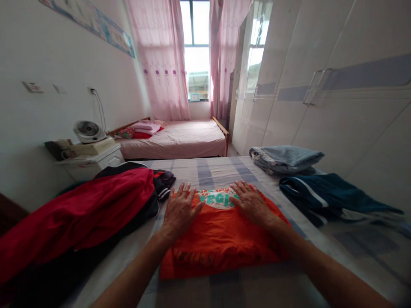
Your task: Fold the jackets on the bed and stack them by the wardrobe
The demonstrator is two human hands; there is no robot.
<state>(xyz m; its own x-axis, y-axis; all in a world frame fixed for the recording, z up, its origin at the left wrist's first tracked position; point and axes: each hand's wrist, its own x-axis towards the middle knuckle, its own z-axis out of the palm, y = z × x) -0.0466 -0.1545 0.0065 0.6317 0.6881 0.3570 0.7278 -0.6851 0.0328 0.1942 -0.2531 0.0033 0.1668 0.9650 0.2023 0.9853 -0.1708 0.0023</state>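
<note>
An orange T-shirt (224,239) with a white and green print lies folded into a rough rectangle on the bed in front of me. My left hand (181,209) rests flat on its far left part, fingers spread and pointing away. On the far right part, beside the print, my right hand (252,203) lies palm down with its fingers stretched out. Neither hand grips the cloth. The palms and the shirt beneath them are hidden.
Left of the shirt is a heap of red and black clothing (105,209). To the right are folded dark teal clothes (334,196) and folded grey-blue jeans (285,158). A white wardrobe (289,115) lines the right side. Beyond stand a pink-covered bed (189,139) and a small fan (89,131).
</note>
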